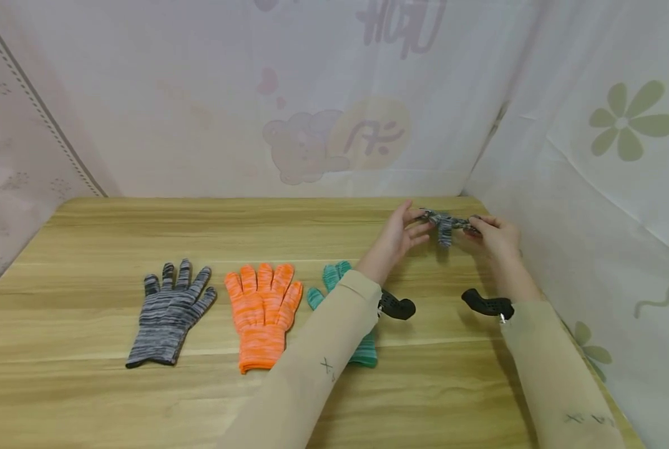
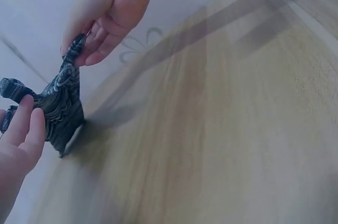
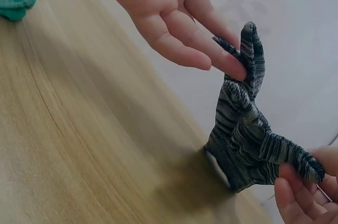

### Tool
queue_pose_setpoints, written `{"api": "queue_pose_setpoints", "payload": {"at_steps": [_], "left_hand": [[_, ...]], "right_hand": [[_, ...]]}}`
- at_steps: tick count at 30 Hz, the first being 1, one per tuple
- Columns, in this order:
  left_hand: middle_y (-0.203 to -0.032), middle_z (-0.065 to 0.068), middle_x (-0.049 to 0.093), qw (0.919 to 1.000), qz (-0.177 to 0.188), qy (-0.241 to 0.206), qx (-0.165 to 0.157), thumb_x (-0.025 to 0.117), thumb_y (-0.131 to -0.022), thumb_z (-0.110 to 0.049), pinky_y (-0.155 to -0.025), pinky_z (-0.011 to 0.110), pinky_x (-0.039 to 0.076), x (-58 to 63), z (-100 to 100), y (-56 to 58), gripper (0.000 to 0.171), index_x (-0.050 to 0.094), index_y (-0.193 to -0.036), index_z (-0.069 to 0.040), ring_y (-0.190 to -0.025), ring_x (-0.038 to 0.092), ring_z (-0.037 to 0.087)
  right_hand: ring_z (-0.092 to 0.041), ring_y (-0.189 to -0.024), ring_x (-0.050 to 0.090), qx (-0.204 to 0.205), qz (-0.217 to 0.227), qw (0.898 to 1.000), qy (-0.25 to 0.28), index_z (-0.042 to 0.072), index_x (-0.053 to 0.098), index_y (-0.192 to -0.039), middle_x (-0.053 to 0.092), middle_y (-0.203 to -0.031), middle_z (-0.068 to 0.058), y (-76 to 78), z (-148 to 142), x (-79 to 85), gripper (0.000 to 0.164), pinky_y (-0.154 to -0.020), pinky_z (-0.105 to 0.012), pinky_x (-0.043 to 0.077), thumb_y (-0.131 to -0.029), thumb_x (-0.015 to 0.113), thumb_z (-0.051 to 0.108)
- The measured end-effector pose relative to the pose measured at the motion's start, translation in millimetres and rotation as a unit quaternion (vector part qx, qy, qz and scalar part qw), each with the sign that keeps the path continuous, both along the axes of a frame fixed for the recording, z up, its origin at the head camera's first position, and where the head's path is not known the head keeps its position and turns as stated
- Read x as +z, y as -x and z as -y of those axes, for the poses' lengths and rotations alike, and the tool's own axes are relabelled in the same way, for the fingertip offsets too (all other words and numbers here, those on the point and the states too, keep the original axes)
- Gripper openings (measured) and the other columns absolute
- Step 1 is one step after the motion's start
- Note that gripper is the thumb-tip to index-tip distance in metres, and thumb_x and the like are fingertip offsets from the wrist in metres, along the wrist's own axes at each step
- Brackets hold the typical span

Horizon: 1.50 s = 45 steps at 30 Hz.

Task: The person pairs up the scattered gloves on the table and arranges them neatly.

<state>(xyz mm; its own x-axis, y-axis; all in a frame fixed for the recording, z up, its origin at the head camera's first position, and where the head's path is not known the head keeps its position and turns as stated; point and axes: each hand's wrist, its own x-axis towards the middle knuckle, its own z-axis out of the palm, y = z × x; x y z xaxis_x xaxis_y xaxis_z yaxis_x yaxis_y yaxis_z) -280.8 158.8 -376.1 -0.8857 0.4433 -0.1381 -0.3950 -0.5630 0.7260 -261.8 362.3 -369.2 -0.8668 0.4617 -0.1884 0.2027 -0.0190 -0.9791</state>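
Observation:
A dark grey-and-black striped knit glove [image 1: 444, 227] is held up near the back right of the table, partly bunched with one finger hanging down. The right hand [image 1: 497, 237] pinches one of its fingers between thumb and fingertips. On the other side, the left hand [image 1: 403, 234] has its fingers extended, with fingertips against the glove's other fingers. In the right wrist view, the glove [image 3: 240, 145] shows its cuff low, close over the wood, and its fingers rising to the left hand [image 3: 174, 23]. Its thumb is hidden there.
A grey striped glove [image 1: 168, 318], an orange glove [image 1: 263, 318] and a green glove [image 1: 365, 354] lie flat in a row on the wooden table [image 1: 143, 237]; the left sleeve covers part of the green one. Printed curtains [image 1: 200, 125] stand at the back and sides.

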Motion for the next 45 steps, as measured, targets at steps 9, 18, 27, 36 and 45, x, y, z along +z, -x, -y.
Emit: {"api": "queue_pose_setpoints", "payload": {"at_steps": [9,18,27,36,45], "left_hand": [[-0.132,0.017,0.053,0.9982,-0.042,0.039,0.015,0.044,-0.102,-0.022,-0.098,0.046,0.043,14.2,10,-2.7,0.044,0.049,-0.132,0.009,-0.121,0.051,0.039],[-0.109,0.007,0.068,0.9606,-0.168,0.219,0.03,0.054,-0.095,-0.002,-0.079,0.028,0.051,21.4,20,-6.9,0.028,0.065,-0.121,-0.002,-0.099,0.064,0.015],[-0.093,-0.004,0.068,0.8913,-0.302,0.332,0.065,0.067,-0.089,-0.003,-0.067,0.019,0.05,23.4,30,-10.0,0.025,0.071,-0.113,-0.008,-0.081,0.061,0.004],[-0.102,0.002,0.071,0.8501,-0.397,0.331,0.103,0.066,-0.09,-0.002,-0.071,0.015,0.05,27.8,47,-19.4,0.023,0.071,-0.111,-0.005,-0.086,0.064,0.001],[-0.087,-0.006,0.069,0.7753,-0.489,0.373,0.143,0.067,-0.091,-0.017,-0.058,0.017,0.046,28.0,66,-25.0,0.017,0.074,-0.106,-0.011,-0.07,0.059,0.001]], "right_hand": [[-0.014,-0.066,0.067,0.013,-0.079,0.996,0.04,0.003,0.055,-0.098,0.065,-0.082,-0.002,-4.5,0,1.3,0.022,-0.064,-0.024,0.055,-0.087,0.072,0.011],[-0.014,-0.067,0.066,0.048,-0.129,0.988,0.074,0.0,0.057,-0.097,0.065,-0.084,-0.003,-12.8,2,4.0,0.021,-0.065,-0.024,0.055,-0.085,0.072,0.008],[-0.01,-0.075,0.067,0.069,-0.14,0.988,0.003,-0.002,0.06,-0.102,0.063,-0.091,-0.001,-36.2,23,23.2,0.022,-0.074,-0.023,0.054,-0.085,0.071,0.008],[-0.008,-0.077,0.067,0.118,-0.169,0.977,-0.048,-0.001,0.065,-0.107,0.068,-0.085,0.002,-49.3,30,23.9,0.019,-0.075,-0.017,0.051,-0.088,0.067,0.001],[-0.005,-0.077,0.066,0.091,-0.164,0.964,-0.191,-0.002,0.066,-0.106,0.069,-0.084,0.008,-55.2,41,24.1,0.022,-0.075,-0.016,0.051,-0.09,0.068,0.013]]}}
